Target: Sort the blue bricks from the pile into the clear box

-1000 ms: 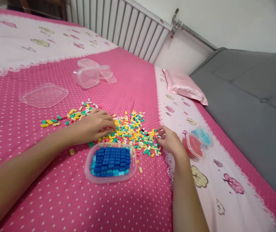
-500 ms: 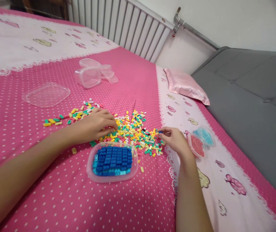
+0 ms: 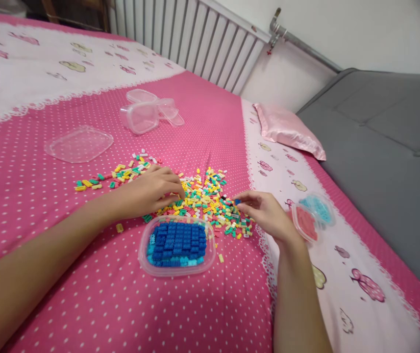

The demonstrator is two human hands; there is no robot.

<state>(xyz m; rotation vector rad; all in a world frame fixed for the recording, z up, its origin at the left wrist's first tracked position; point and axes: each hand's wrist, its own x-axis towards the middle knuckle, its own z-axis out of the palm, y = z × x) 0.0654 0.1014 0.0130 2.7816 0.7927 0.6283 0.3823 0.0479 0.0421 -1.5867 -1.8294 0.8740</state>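
A loose pile of small toy building bricks (image 3: 206, 196) in yellow, green, red and white is spread on the pink bedding. My left hand (image 3: 160, 190) lies over the pile's left side, fingers loosely bent and apart, with no brick visible in it. A dark blue building brick (image 3: 237, 201) is pinched between the thumb and fingertips of my right hand (image 3: 263, 211), just above the pile's right edge. In front of the pile sits a clear plastic container (image 3: 146, 262) holding rows of dark blue bricks (image 3: 180, 240) with some light blue ones along its lower edge.
Farther back are a clear lid (image 3: 79, 143) and several empty clear containers (image 3: 143, 116). To the right, small tubs hold red pieces (image 3: 305, 223) and light blue pieces (image 3: 319, 208). A pink pillow (image 3: 288, 130) lies beside the grey headboard (image 3: 382, 127); a white radiator (image 3: 191, 39) stands behind.
My right hand has shifted slightly left over the pile's edge, and the blue brick between its fingertips shows more clearly. My left hand stays on the pile. The whole view has slid slightly right.
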